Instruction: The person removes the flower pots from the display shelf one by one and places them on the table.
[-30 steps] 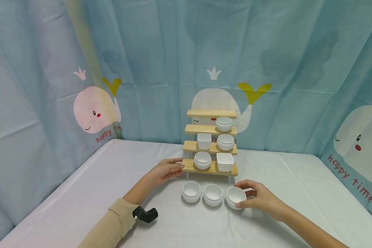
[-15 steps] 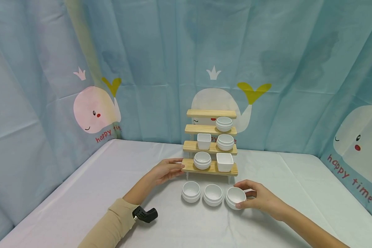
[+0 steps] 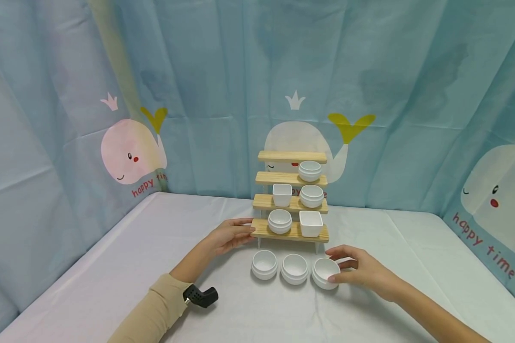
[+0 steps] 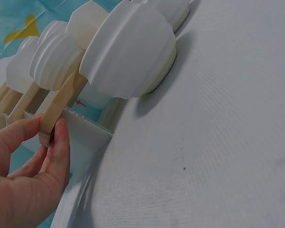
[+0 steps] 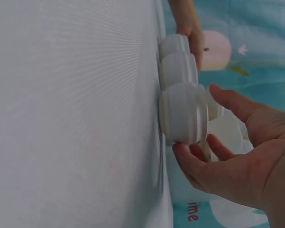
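A tiered display stand with wooden boards stands at the middle of the table. My left hand pinches the left end of its lowest board between thumb and fingers. Three round white bowls form a row before the stand: a left bowl, a middle bowl and a right bowl. Around the right bowl, my right hand has its thumb and fingers spread loosely. In the right wrist view the thumb is apart from its rim, with a fingertip right at its side.
On the lowest board sit a round bowl and a square bowl. The board above bears a square bowl and a round bowl; higher up is another round bowl. A blue curtain hangs behind the white-covered table.
My right hand has loosened from the right bowl and shifted slightly right, its thumb lifting from the bowl's side. The left hand and all the bowls keep their places.
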The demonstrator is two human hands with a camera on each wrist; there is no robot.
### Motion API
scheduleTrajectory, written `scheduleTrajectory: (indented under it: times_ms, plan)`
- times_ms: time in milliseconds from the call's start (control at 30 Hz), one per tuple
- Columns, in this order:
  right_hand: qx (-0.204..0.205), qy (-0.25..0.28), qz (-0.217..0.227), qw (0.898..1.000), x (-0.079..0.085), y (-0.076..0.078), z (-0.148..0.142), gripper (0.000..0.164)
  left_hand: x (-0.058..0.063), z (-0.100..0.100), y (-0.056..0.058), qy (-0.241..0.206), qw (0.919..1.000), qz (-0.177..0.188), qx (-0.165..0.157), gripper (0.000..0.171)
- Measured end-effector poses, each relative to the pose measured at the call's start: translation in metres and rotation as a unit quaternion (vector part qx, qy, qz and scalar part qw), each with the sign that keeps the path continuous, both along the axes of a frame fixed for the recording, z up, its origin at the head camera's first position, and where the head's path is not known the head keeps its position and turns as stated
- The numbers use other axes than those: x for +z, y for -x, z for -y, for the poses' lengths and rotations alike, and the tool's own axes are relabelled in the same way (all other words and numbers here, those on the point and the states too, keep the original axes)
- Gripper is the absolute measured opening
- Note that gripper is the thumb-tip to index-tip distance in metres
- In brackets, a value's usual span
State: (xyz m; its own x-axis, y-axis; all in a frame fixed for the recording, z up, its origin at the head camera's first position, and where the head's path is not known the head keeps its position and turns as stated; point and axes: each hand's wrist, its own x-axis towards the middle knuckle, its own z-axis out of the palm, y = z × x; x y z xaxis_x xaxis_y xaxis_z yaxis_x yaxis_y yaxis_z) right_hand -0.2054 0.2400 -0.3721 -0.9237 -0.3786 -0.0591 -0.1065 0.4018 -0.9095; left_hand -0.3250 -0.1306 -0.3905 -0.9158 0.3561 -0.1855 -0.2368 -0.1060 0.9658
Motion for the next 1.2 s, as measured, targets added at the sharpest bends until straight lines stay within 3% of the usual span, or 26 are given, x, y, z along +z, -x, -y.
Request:
scheduleTrajectory:
  times_ms: [400, 667, 1200]
  plan:
    - [0.001, 0.019, -0.014, 1.000, 0.011, 0.003, -0.006, 0.067, 0.001, -0.001, 0.002, 0.001, 1.0000, 0.003, 0.002, 0.056]
    - [-0.021, 0.003, -0.014, 1.000, 0.020, 0.006, -0.007, 0.067, 0.002, 0.000, 0.001, -0.001, 1.0000, 0.002, 0.001, 0.056]
    - [-0.029, -0.016, -0.041, 0.999, 0.038, 0.018, -0.006, 0.067, 0.001, 0.000, 0.001, -0.005, 1.0000, 0.006, 0.003, 0.056]
